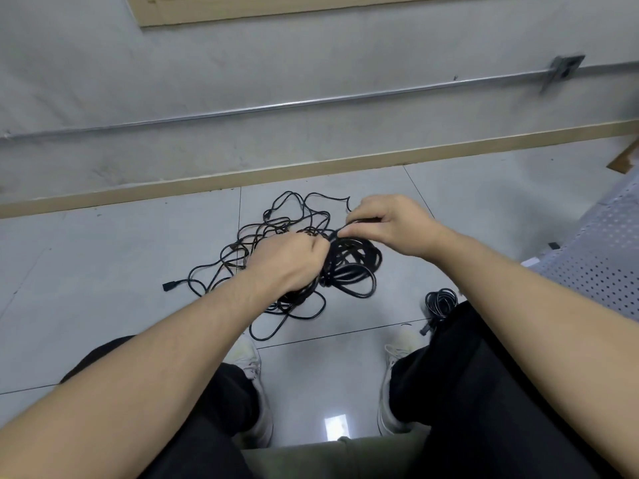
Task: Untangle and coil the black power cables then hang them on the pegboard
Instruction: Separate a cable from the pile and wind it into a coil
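Observation:
A loose tangle of black power cable (276, 219) lies on the grey tiled floor in front of me, one plug end (170, 285) trailing out to the left. My left hand (288, 259) grips a bundle of coiled black cable loops (356, 267) held above the floor. My right hand (390, 224) pinches a strand of the same cable at the top of the coil. A second, small coiled cable (441, 300) lies on the floor by my right knee.
I sit with black-trousered legs and white shoes (256, 371) on the tiles. A white perforated pegboard panel (594, 257) leans at the right edge. A grey wall with a metal conduit (311, 102) and a tan skirting board (311, 169) is ahead.

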A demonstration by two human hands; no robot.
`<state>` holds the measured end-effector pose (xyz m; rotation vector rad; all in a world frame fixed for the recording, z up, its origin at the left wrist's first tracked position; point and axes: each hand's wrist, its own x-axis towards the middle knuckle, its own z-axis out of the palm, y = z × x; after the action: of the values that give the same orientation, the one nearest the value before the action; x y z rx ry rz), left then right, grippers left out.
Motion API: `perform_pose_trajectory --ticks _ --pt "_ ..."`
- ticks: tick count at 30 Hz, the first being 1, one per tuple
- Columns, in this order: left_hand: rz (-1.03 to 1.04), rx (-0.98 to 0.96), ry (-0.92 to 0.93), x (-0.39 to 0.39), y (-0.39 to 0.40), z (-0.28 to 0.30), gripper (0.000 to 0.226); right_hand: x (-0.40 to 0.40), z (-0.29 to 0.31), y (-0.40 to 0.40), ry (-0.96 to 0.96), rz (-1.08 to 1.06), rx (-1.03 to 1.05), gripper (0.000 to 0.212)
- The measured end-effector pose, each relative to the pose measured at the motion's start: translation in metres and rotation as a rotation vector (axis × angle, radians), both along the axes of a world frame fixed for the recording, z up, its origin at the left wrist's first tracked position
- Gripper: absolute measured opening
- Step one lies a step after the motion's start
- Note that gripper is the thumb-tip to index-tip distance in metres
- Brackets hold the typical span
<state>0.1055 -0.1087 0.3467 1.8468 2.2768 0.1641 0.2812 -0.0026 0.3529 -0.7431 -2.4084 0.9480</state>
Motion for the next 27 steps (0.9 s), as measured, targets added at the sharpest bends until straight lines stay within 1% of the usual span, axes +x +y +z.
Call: perform_pose_trajectory --ticks 1,3,5,7,8,10,12,14,16,17,19,21,23,25,27 --pt "-0.041 0.000 -0.023 0.004 -0.002 0.001 0.046 0.002 0.000 0.003 0.047 -0.020 -0.070 0.013" --pt "-0.121 0.018 -0.057 0.009 -0.006 0.004 0.052 0.006 0.002 0.009 0.128 -0.057 -0.182 0.015" --pt "-0.208 0.031 -0.020 0.011 -0.007 0.010 0.065 0.004 0.004 0.010 0.172 -0.080 -0.245 0.018" --pt "-0.308 0.049 0.079 0.014 -0.006 0.010 0.079 0.000 0.006 0.009 0.151 -0.050 -0.291 0.020" --pt "-0.367 0.058 0.130 0.014 -0.006 0.007 0.080 -0.002 0.006 0.007 0.117 -0.022 -0.323 0.020" --pt "-0.423 0.076 0.148 0.016 -0.008 0.001 0.069 -0.003 0.005 0.006 0.040 0.016 -0.383 0.020" --pt "-0.369 0.088 0.024 0.017 -0.010 -0.001 0.056 -0.004 0.004 0.004 -0.001 -0.017 -0.415 0.018" --pt "-0.274 0.115 -0.085 0.017 -0.009 0.001 0.053 -0.004 0.004 0.005 -0.008 -0.134 -0.341 0.019" --pt "-0.182 0.176 -0.098 0.016 -0.005 0.002 0.054 -0.005 0.008 0.006 0.009 -0.263 -0.304 0.037" --pt "-0.128 0.198 -0.086 0.013 -0.002 0.001 0.054 -0.005 0.011 0.004 0.036 -0.302 -0.362 0.046" --pt "0.000 0.215 -0.103 0.006 0.004 0.000 0.055 0.000 0.014 0.002 0.085 -0.279 -0.522 0.062" --pt "0.092 0.228 -0.134 -0.001 0.008 0.001 0.057 0.006 0.011 -0.001 0.017 -0.200 -0.564 0.081" --pt "0.119 0.243 -0.159 -0.005 0.008 0.002 0.060 0.011 0.008 -0.003 -0.065 -0.183 -0.573 0.096" --pt "0.123 0.249 -0.178 -0.005 0.006 0.003 0.061 0.011 0.006 -0.003 -0.022 -0.178 -0.676 0.104" --pt "0.112 0.259 -0.186 -0.003 0.004 0.002 0.061 0.009 0.001 0.000 0.062 -0.166 -0.749 0.102"
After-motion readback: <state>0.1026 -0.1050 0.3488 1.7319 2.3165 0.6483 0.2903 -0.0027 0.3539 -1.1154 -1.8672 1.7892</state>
